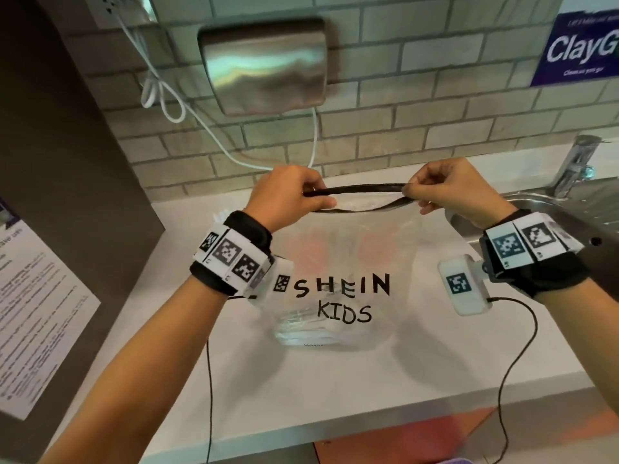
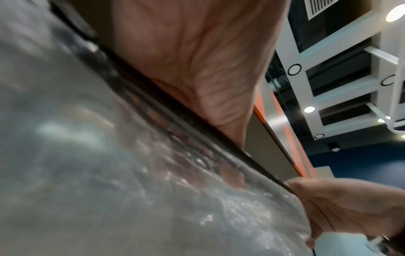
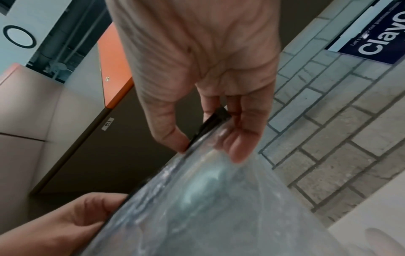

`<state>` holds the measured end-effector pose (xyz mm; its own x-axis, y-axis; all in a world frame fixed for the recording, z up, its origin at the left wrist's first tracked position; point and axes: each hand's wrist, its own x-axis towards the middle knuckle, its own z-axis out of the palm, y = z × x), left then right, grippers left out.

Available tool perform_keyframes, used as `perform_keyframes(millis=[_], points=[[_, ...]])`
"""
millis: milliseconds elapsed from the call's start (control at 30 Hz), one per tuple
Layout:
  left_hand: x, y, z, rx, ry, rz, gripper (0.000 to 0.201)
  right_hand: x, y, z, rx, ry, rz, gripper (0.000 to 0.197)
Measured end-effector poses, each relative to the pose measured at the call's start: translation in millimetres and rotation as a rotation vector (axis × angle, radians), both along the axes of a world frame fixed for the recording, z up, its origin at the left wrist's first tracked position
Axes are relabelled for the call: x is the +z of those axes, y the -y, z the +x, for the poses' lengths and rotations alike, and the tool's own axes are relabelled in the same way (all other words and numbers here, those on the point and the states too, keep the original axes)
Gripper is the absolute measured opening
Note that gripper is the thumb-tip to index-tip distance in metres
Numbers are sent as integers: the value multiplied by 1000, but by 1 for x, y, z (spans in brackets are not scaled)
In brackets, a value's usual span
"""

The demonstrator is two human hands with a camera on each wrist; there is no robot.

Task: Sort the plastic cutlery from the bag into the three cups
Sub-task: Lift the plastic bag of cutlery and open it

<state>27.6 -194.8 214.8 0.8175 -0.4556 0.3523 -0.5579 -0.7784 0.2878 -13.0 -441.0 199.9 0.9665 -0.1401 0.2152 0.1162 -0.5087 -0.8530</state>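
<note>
A clear plastic bag (image 1: 341,249) printed "SHEIN KIDS" hangs upright above the white counter (image 1: 335,380), its black zip strip (image 1: 358,189) at the top. My left hand (image 1: 294,195) pinches the strip's left end and my right hand (image 1: 435,192) pinches its right end. The two sides of the strip are parted in the middle. Clear plastic cutlery (image 1: 311,326) lies bunched at the bag's bottom. Reddish shapes show faintly through the bag behind it. In the right wrist view my thumb and fingers (image 3: 241,138) clamp the black strip (image 3: 210,124) of the bag (image 3: 219,207).
A metal hand dryer (image 1: 264,65) with white cables hangs on the brick wall. A steel sink (image 1: 542,209) and tap (image 1: 576,165) lie at the right. A dark cabinet side with a paper notice (image 1: 30,316) stands at the left.
</note>
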Motion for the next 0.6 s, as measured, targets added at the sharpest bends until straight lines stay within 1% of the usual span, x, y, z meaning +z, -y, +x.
perform_keyframes(millis=[67, 100, 167, 200, 233, 267, 300, 333, 367, 433, 467, 533, 600], points=[[0, 12, -2, -12, 14, 120, 24, 7, -4, -4, 15, -71, -88, 10], [-1, 17, -4, -19, 35, 133, 21, 10, -7, -7, 19, -110, -152, 10], [-3, 24, -8, -21, 72, 58, 20, 9, -15, -11, -13, -192, -349, 21], [-6, 27, -11, -18, 87, 0, 20, 6, -19, -12, -44, -232, -453, 24], [-10, 28, -16, -16, 98, -43, 20, 1, -23, -13, -71, -271, -525, 23], [-15, 28, -20, -12, 109, -56, 21, -6, -24, -13, -79, -314, -543, 20], [-21, 26, -24, 4, 121, -31, 25, -13, -25, -12, -63, -353, -491, 17], [-28, 23, -26, 36, 122, 31, 33, -19, -24, -13, -32, -379, -361, 17], [-36, 17, -26, 84, 104, 115, 42, -24, -23, -15, 5, -386, -157, 18], [-52, 3, -23, 185, -22, 263, 55, -31, -23, -19, 87, -362, 306, 20], [-60, -4, -19, 222, -111, 316, 58, -34, -25, -21, 122, -347, 473, 24], [-80, -16, -12, 242, -273, 403, 56, -42, -34, -24, 172, -354, 717, 29], [-104, -21, -9, 216, -431, 432, 44, -52, -47, -27, 187, -398, 946, 31]])
